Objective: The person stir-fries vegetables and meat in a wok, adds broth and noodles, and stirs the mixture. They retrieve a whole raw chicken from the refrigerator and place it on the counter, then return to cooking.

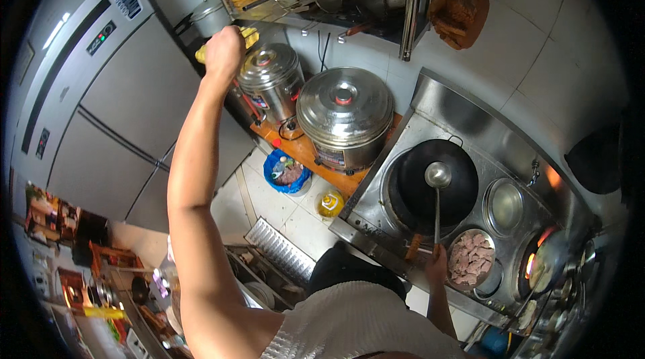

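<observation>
My left arm reaches far out, and my left hand [224,54] is closed around a yellow cloth [250,36], near the rack and a steel pot with a lid [268,63]. Low on the right, my right hand [436,266] grips the handle of a metal ladle [438,174]. The ladle's bowl lies over a black wok [415,203] on the steel range [368,225]. Beside that hand a metal basin [492,243] holds pieces of pale raw-looking meat [471,261]. A wooden handle [413,246] sits at the range's front edge.
Flames burn under another wok [546,268] at the far right. A large lidded electric steel pot [345,112] stands on a wooden board [282,132]. On the floor are a blue-lined bin [287,172] and a bottle of yellow liquid [330,204]. A steel refrigerator [116,102] rises at left.
</observation>
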Demonstrator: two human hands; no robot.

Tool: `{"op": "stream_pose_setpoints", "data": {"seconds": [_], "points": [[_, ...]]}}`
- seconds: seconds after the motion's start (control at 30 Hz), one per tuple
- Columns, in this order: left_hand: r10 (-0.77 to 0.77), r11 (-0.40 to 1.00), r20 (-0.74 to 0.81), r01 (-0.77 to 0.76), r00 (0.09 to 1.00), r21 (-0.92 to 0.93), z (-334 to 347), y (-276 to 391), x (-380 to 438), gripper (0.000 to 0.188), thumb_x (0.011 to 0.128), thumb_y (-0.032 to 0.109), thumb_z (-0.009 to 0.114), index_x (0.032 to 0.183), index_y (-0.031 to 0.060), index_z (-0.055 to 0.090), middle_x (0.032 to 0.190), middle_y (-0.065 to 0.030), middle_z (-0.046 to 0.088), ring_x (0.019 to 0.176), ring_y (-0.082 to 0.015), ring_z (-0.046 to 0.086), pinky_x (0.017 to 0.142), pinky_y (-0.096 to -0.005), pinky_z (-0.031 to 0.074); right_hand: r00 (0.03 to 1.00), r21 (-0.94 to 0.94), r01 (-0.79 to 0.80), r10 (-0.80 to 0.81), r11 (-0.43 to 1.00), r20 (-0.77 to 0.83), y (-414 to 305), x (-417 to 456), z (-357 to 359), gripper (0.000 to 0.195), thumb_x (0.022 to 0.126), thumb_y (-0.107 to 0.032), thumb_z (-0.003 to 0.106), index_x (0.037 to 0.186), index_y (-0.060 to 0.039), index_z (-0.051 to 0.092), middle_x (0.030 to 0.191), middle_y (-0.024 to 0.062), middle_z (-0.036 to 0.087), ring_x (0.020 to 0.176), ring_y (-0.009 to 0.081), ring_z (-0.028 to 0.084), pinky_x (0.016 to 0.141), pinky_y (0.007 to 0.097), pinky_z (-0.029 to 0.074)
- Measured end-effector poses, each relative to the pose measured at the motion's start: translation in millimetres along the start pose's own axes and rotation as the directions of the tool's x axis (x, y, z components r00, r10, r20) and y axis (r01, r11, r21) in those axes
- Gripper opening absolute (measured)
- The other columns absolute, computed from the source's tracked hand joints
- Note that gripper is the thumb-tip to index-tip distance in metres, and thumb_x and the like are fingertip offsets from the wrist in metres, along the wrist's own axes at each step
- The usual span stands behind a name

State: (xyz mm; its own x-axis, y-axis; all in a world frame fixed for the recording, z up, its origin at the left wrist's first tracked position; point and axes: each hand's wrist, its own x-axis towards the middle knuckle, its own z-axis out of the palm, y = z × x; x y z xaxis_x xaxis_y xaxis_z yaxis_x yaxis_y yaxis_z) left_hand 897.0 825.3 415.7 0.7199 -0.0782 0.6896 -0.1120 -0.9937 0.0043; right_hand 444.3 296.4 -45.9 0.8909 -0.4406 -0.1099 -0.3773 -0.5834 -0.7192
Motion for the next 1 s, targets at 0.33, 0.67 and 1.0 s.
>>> {"op": "stream_pose_setpoints", "data": {"seconds": [0.33,0.67,1.0], "points": [[-0.041,0.972,0.180,0.080,0.983,-0.220,116,70,144,0.027,0.087,0.014,0.055,0.096,-0.0042,0.072,0.103,-0.0323,0.069,0.099,-0.0482,0.068,0.089,-0.0535,0.055,0.970,0.099,-0.171,0.185,0.980,-0.158,-42,-36,67,0.053,0.095,0.000,0.055,0.146,-0.0005,0.041,0.134,0.0233,0.058,0.123,0.0362,0.060,0.104,0.0405,0.046],[0.267,0.891,-0.026,-0.257,0.963,-0.374,225,144,268,0.069,0.089,0.060,0.063,0.113,-0.0045,0.068,0.111,-0.0288,0.069,0.105,-0.0440,0.066,0.090,-0.0519,0.051,0.884,0.159,-0.386,0.413,0.909,-0.219,-103,-58,30,0.056,0.090,-0.019,0.062,0.142,-0.0039,0.049,0.133,0.0260,0.060,0.123,0.0407,0.058,0.104,0.0444,0.048],[0.372,0.747,-0.446,-0.548,0.814,-0.377,53,249,-67,0.038,0.096,0.020,0.059,0.127,-0.0024,0.058,0.122,-0.0219,0.058,0.116,-0.0384,0.058,0.099,-0.0503,0.047,0.876,0.360,-0.414,0.473,0.836,-0.092,-1,-118,-39,0.062,0.098,-0.039,0.060,0.148,-0.0062,0.044,0.140,0.0225,0.057,0.127,0.0380,0.057,0.109,0.0437,0.045]]}}
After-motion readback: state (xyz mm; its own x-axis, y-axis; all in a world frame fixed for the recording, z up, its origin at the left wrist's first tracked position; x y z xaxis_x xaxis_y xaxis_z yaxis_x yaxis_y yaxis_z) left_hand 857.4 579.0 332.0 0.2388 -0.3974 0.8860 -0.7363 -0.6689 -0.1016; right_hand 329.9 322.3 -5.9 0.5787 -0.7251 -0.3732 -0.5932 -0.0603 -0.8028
